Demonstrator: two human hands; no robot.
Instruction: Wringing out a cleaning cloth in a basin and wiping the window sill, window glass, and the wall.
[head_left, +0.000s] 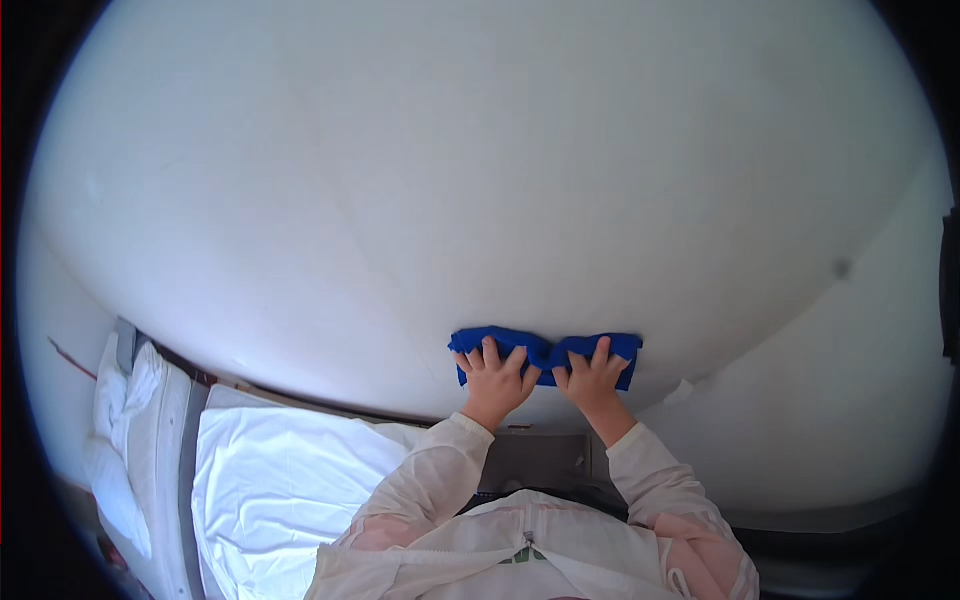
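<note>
A blue cloth (551, 360) lies flat and partly bunched against a white wall (450, 187). My left hand (495, 379) presses on its left half with the fingers spread. On its right half rests my right hand (595, 379), fingers also spread and pointing up the wall. Between the hands the cloth is creased in a fold. The palms face the wall, so their contact with the cloth is partly hidden. Both forearms are in the sleeves of a light zipped jacket (442, 465).
A bed with a rumpled white sheet (285, 480) stands at the lower left, against the wall. Further left are an upright mattress (169, 450) and white bedding (112, 450). At the right the wall meets another wall (810, 405) at a corner.
</note>
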